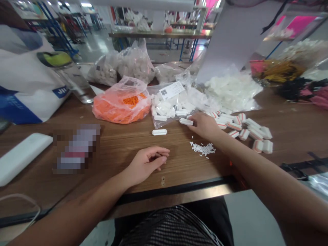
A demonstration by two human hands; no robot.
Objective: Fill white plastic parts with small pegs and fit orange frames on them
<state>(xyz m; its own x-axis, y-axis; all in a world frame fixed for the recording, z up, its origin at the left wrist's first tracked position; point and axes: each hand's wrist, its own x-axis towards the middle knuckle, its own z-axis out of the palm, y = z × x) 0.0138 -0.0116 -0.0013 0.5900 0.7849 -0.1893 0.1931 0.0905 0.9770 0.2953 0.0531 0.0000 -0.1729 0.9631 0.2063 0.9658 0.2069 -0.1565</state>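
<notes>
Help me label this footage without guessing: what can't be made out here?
All in the head view:
Pixelated patch: the mosaic hides what is there.
White plastic piece: its right end is covered by the right hand.
Left hand: its thumb partly hides the curled fingers.
QR-code label: print too small to read.
White slab-shaped object: cut off by the left edge.

Shiny floor (pixel 99 44), far workbench (pixel 164 35), bright lamp (pixel 86 4)
</notes>
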